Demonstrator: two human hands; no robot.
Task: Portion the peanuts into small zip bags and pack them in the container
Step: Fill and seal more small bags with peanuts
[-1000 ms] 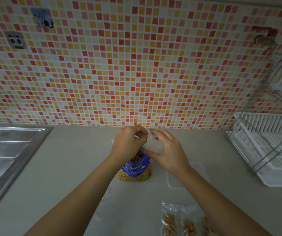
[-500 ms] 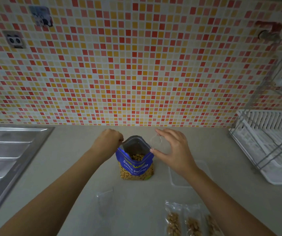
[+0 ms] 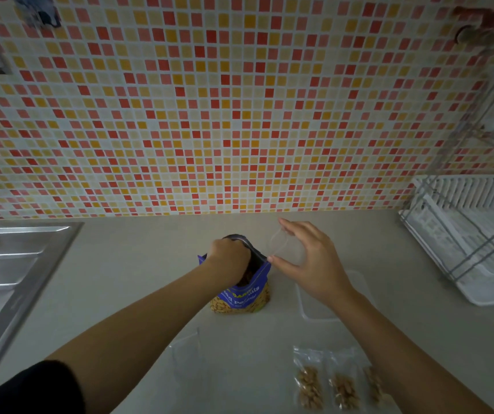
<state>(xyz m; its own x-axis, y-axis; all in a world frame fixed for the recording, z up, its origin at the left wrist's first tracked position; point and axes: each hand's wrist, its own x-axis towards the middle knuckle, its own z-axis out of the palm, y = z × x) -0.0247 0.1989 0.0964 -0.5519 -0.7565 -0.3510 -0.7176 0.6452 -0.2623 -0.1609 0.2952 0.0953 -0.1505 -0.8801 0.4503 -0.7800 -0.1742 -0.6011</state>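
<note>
Blue peanut pouch [image 3: 241, 295] stands open on the counter [image 3: 138, 282], left hand [image 3: 229, 258] sunk into its mouth
Yellow-brown peanuts [image 3: 224, 306] show at its lower front; the left fingers are hidden inside, so their grip cannot be told. Just beside it the right hand [image 3: 308, 264] pinches a clear small zip bag [image 3: 278, 246] by its rim, mouth held open. A clear container [image 3: 311, 306] lies under the right wrist. Three filled zip bags [image 3: 344, 389] lie side by side nearer the camera, peanuts in each

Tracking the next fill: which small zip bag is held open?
The empty bag pinched in the right hand, beside the peanut pack. A second bag lies flat on the counter; three filled bags lie beside it.
</note>
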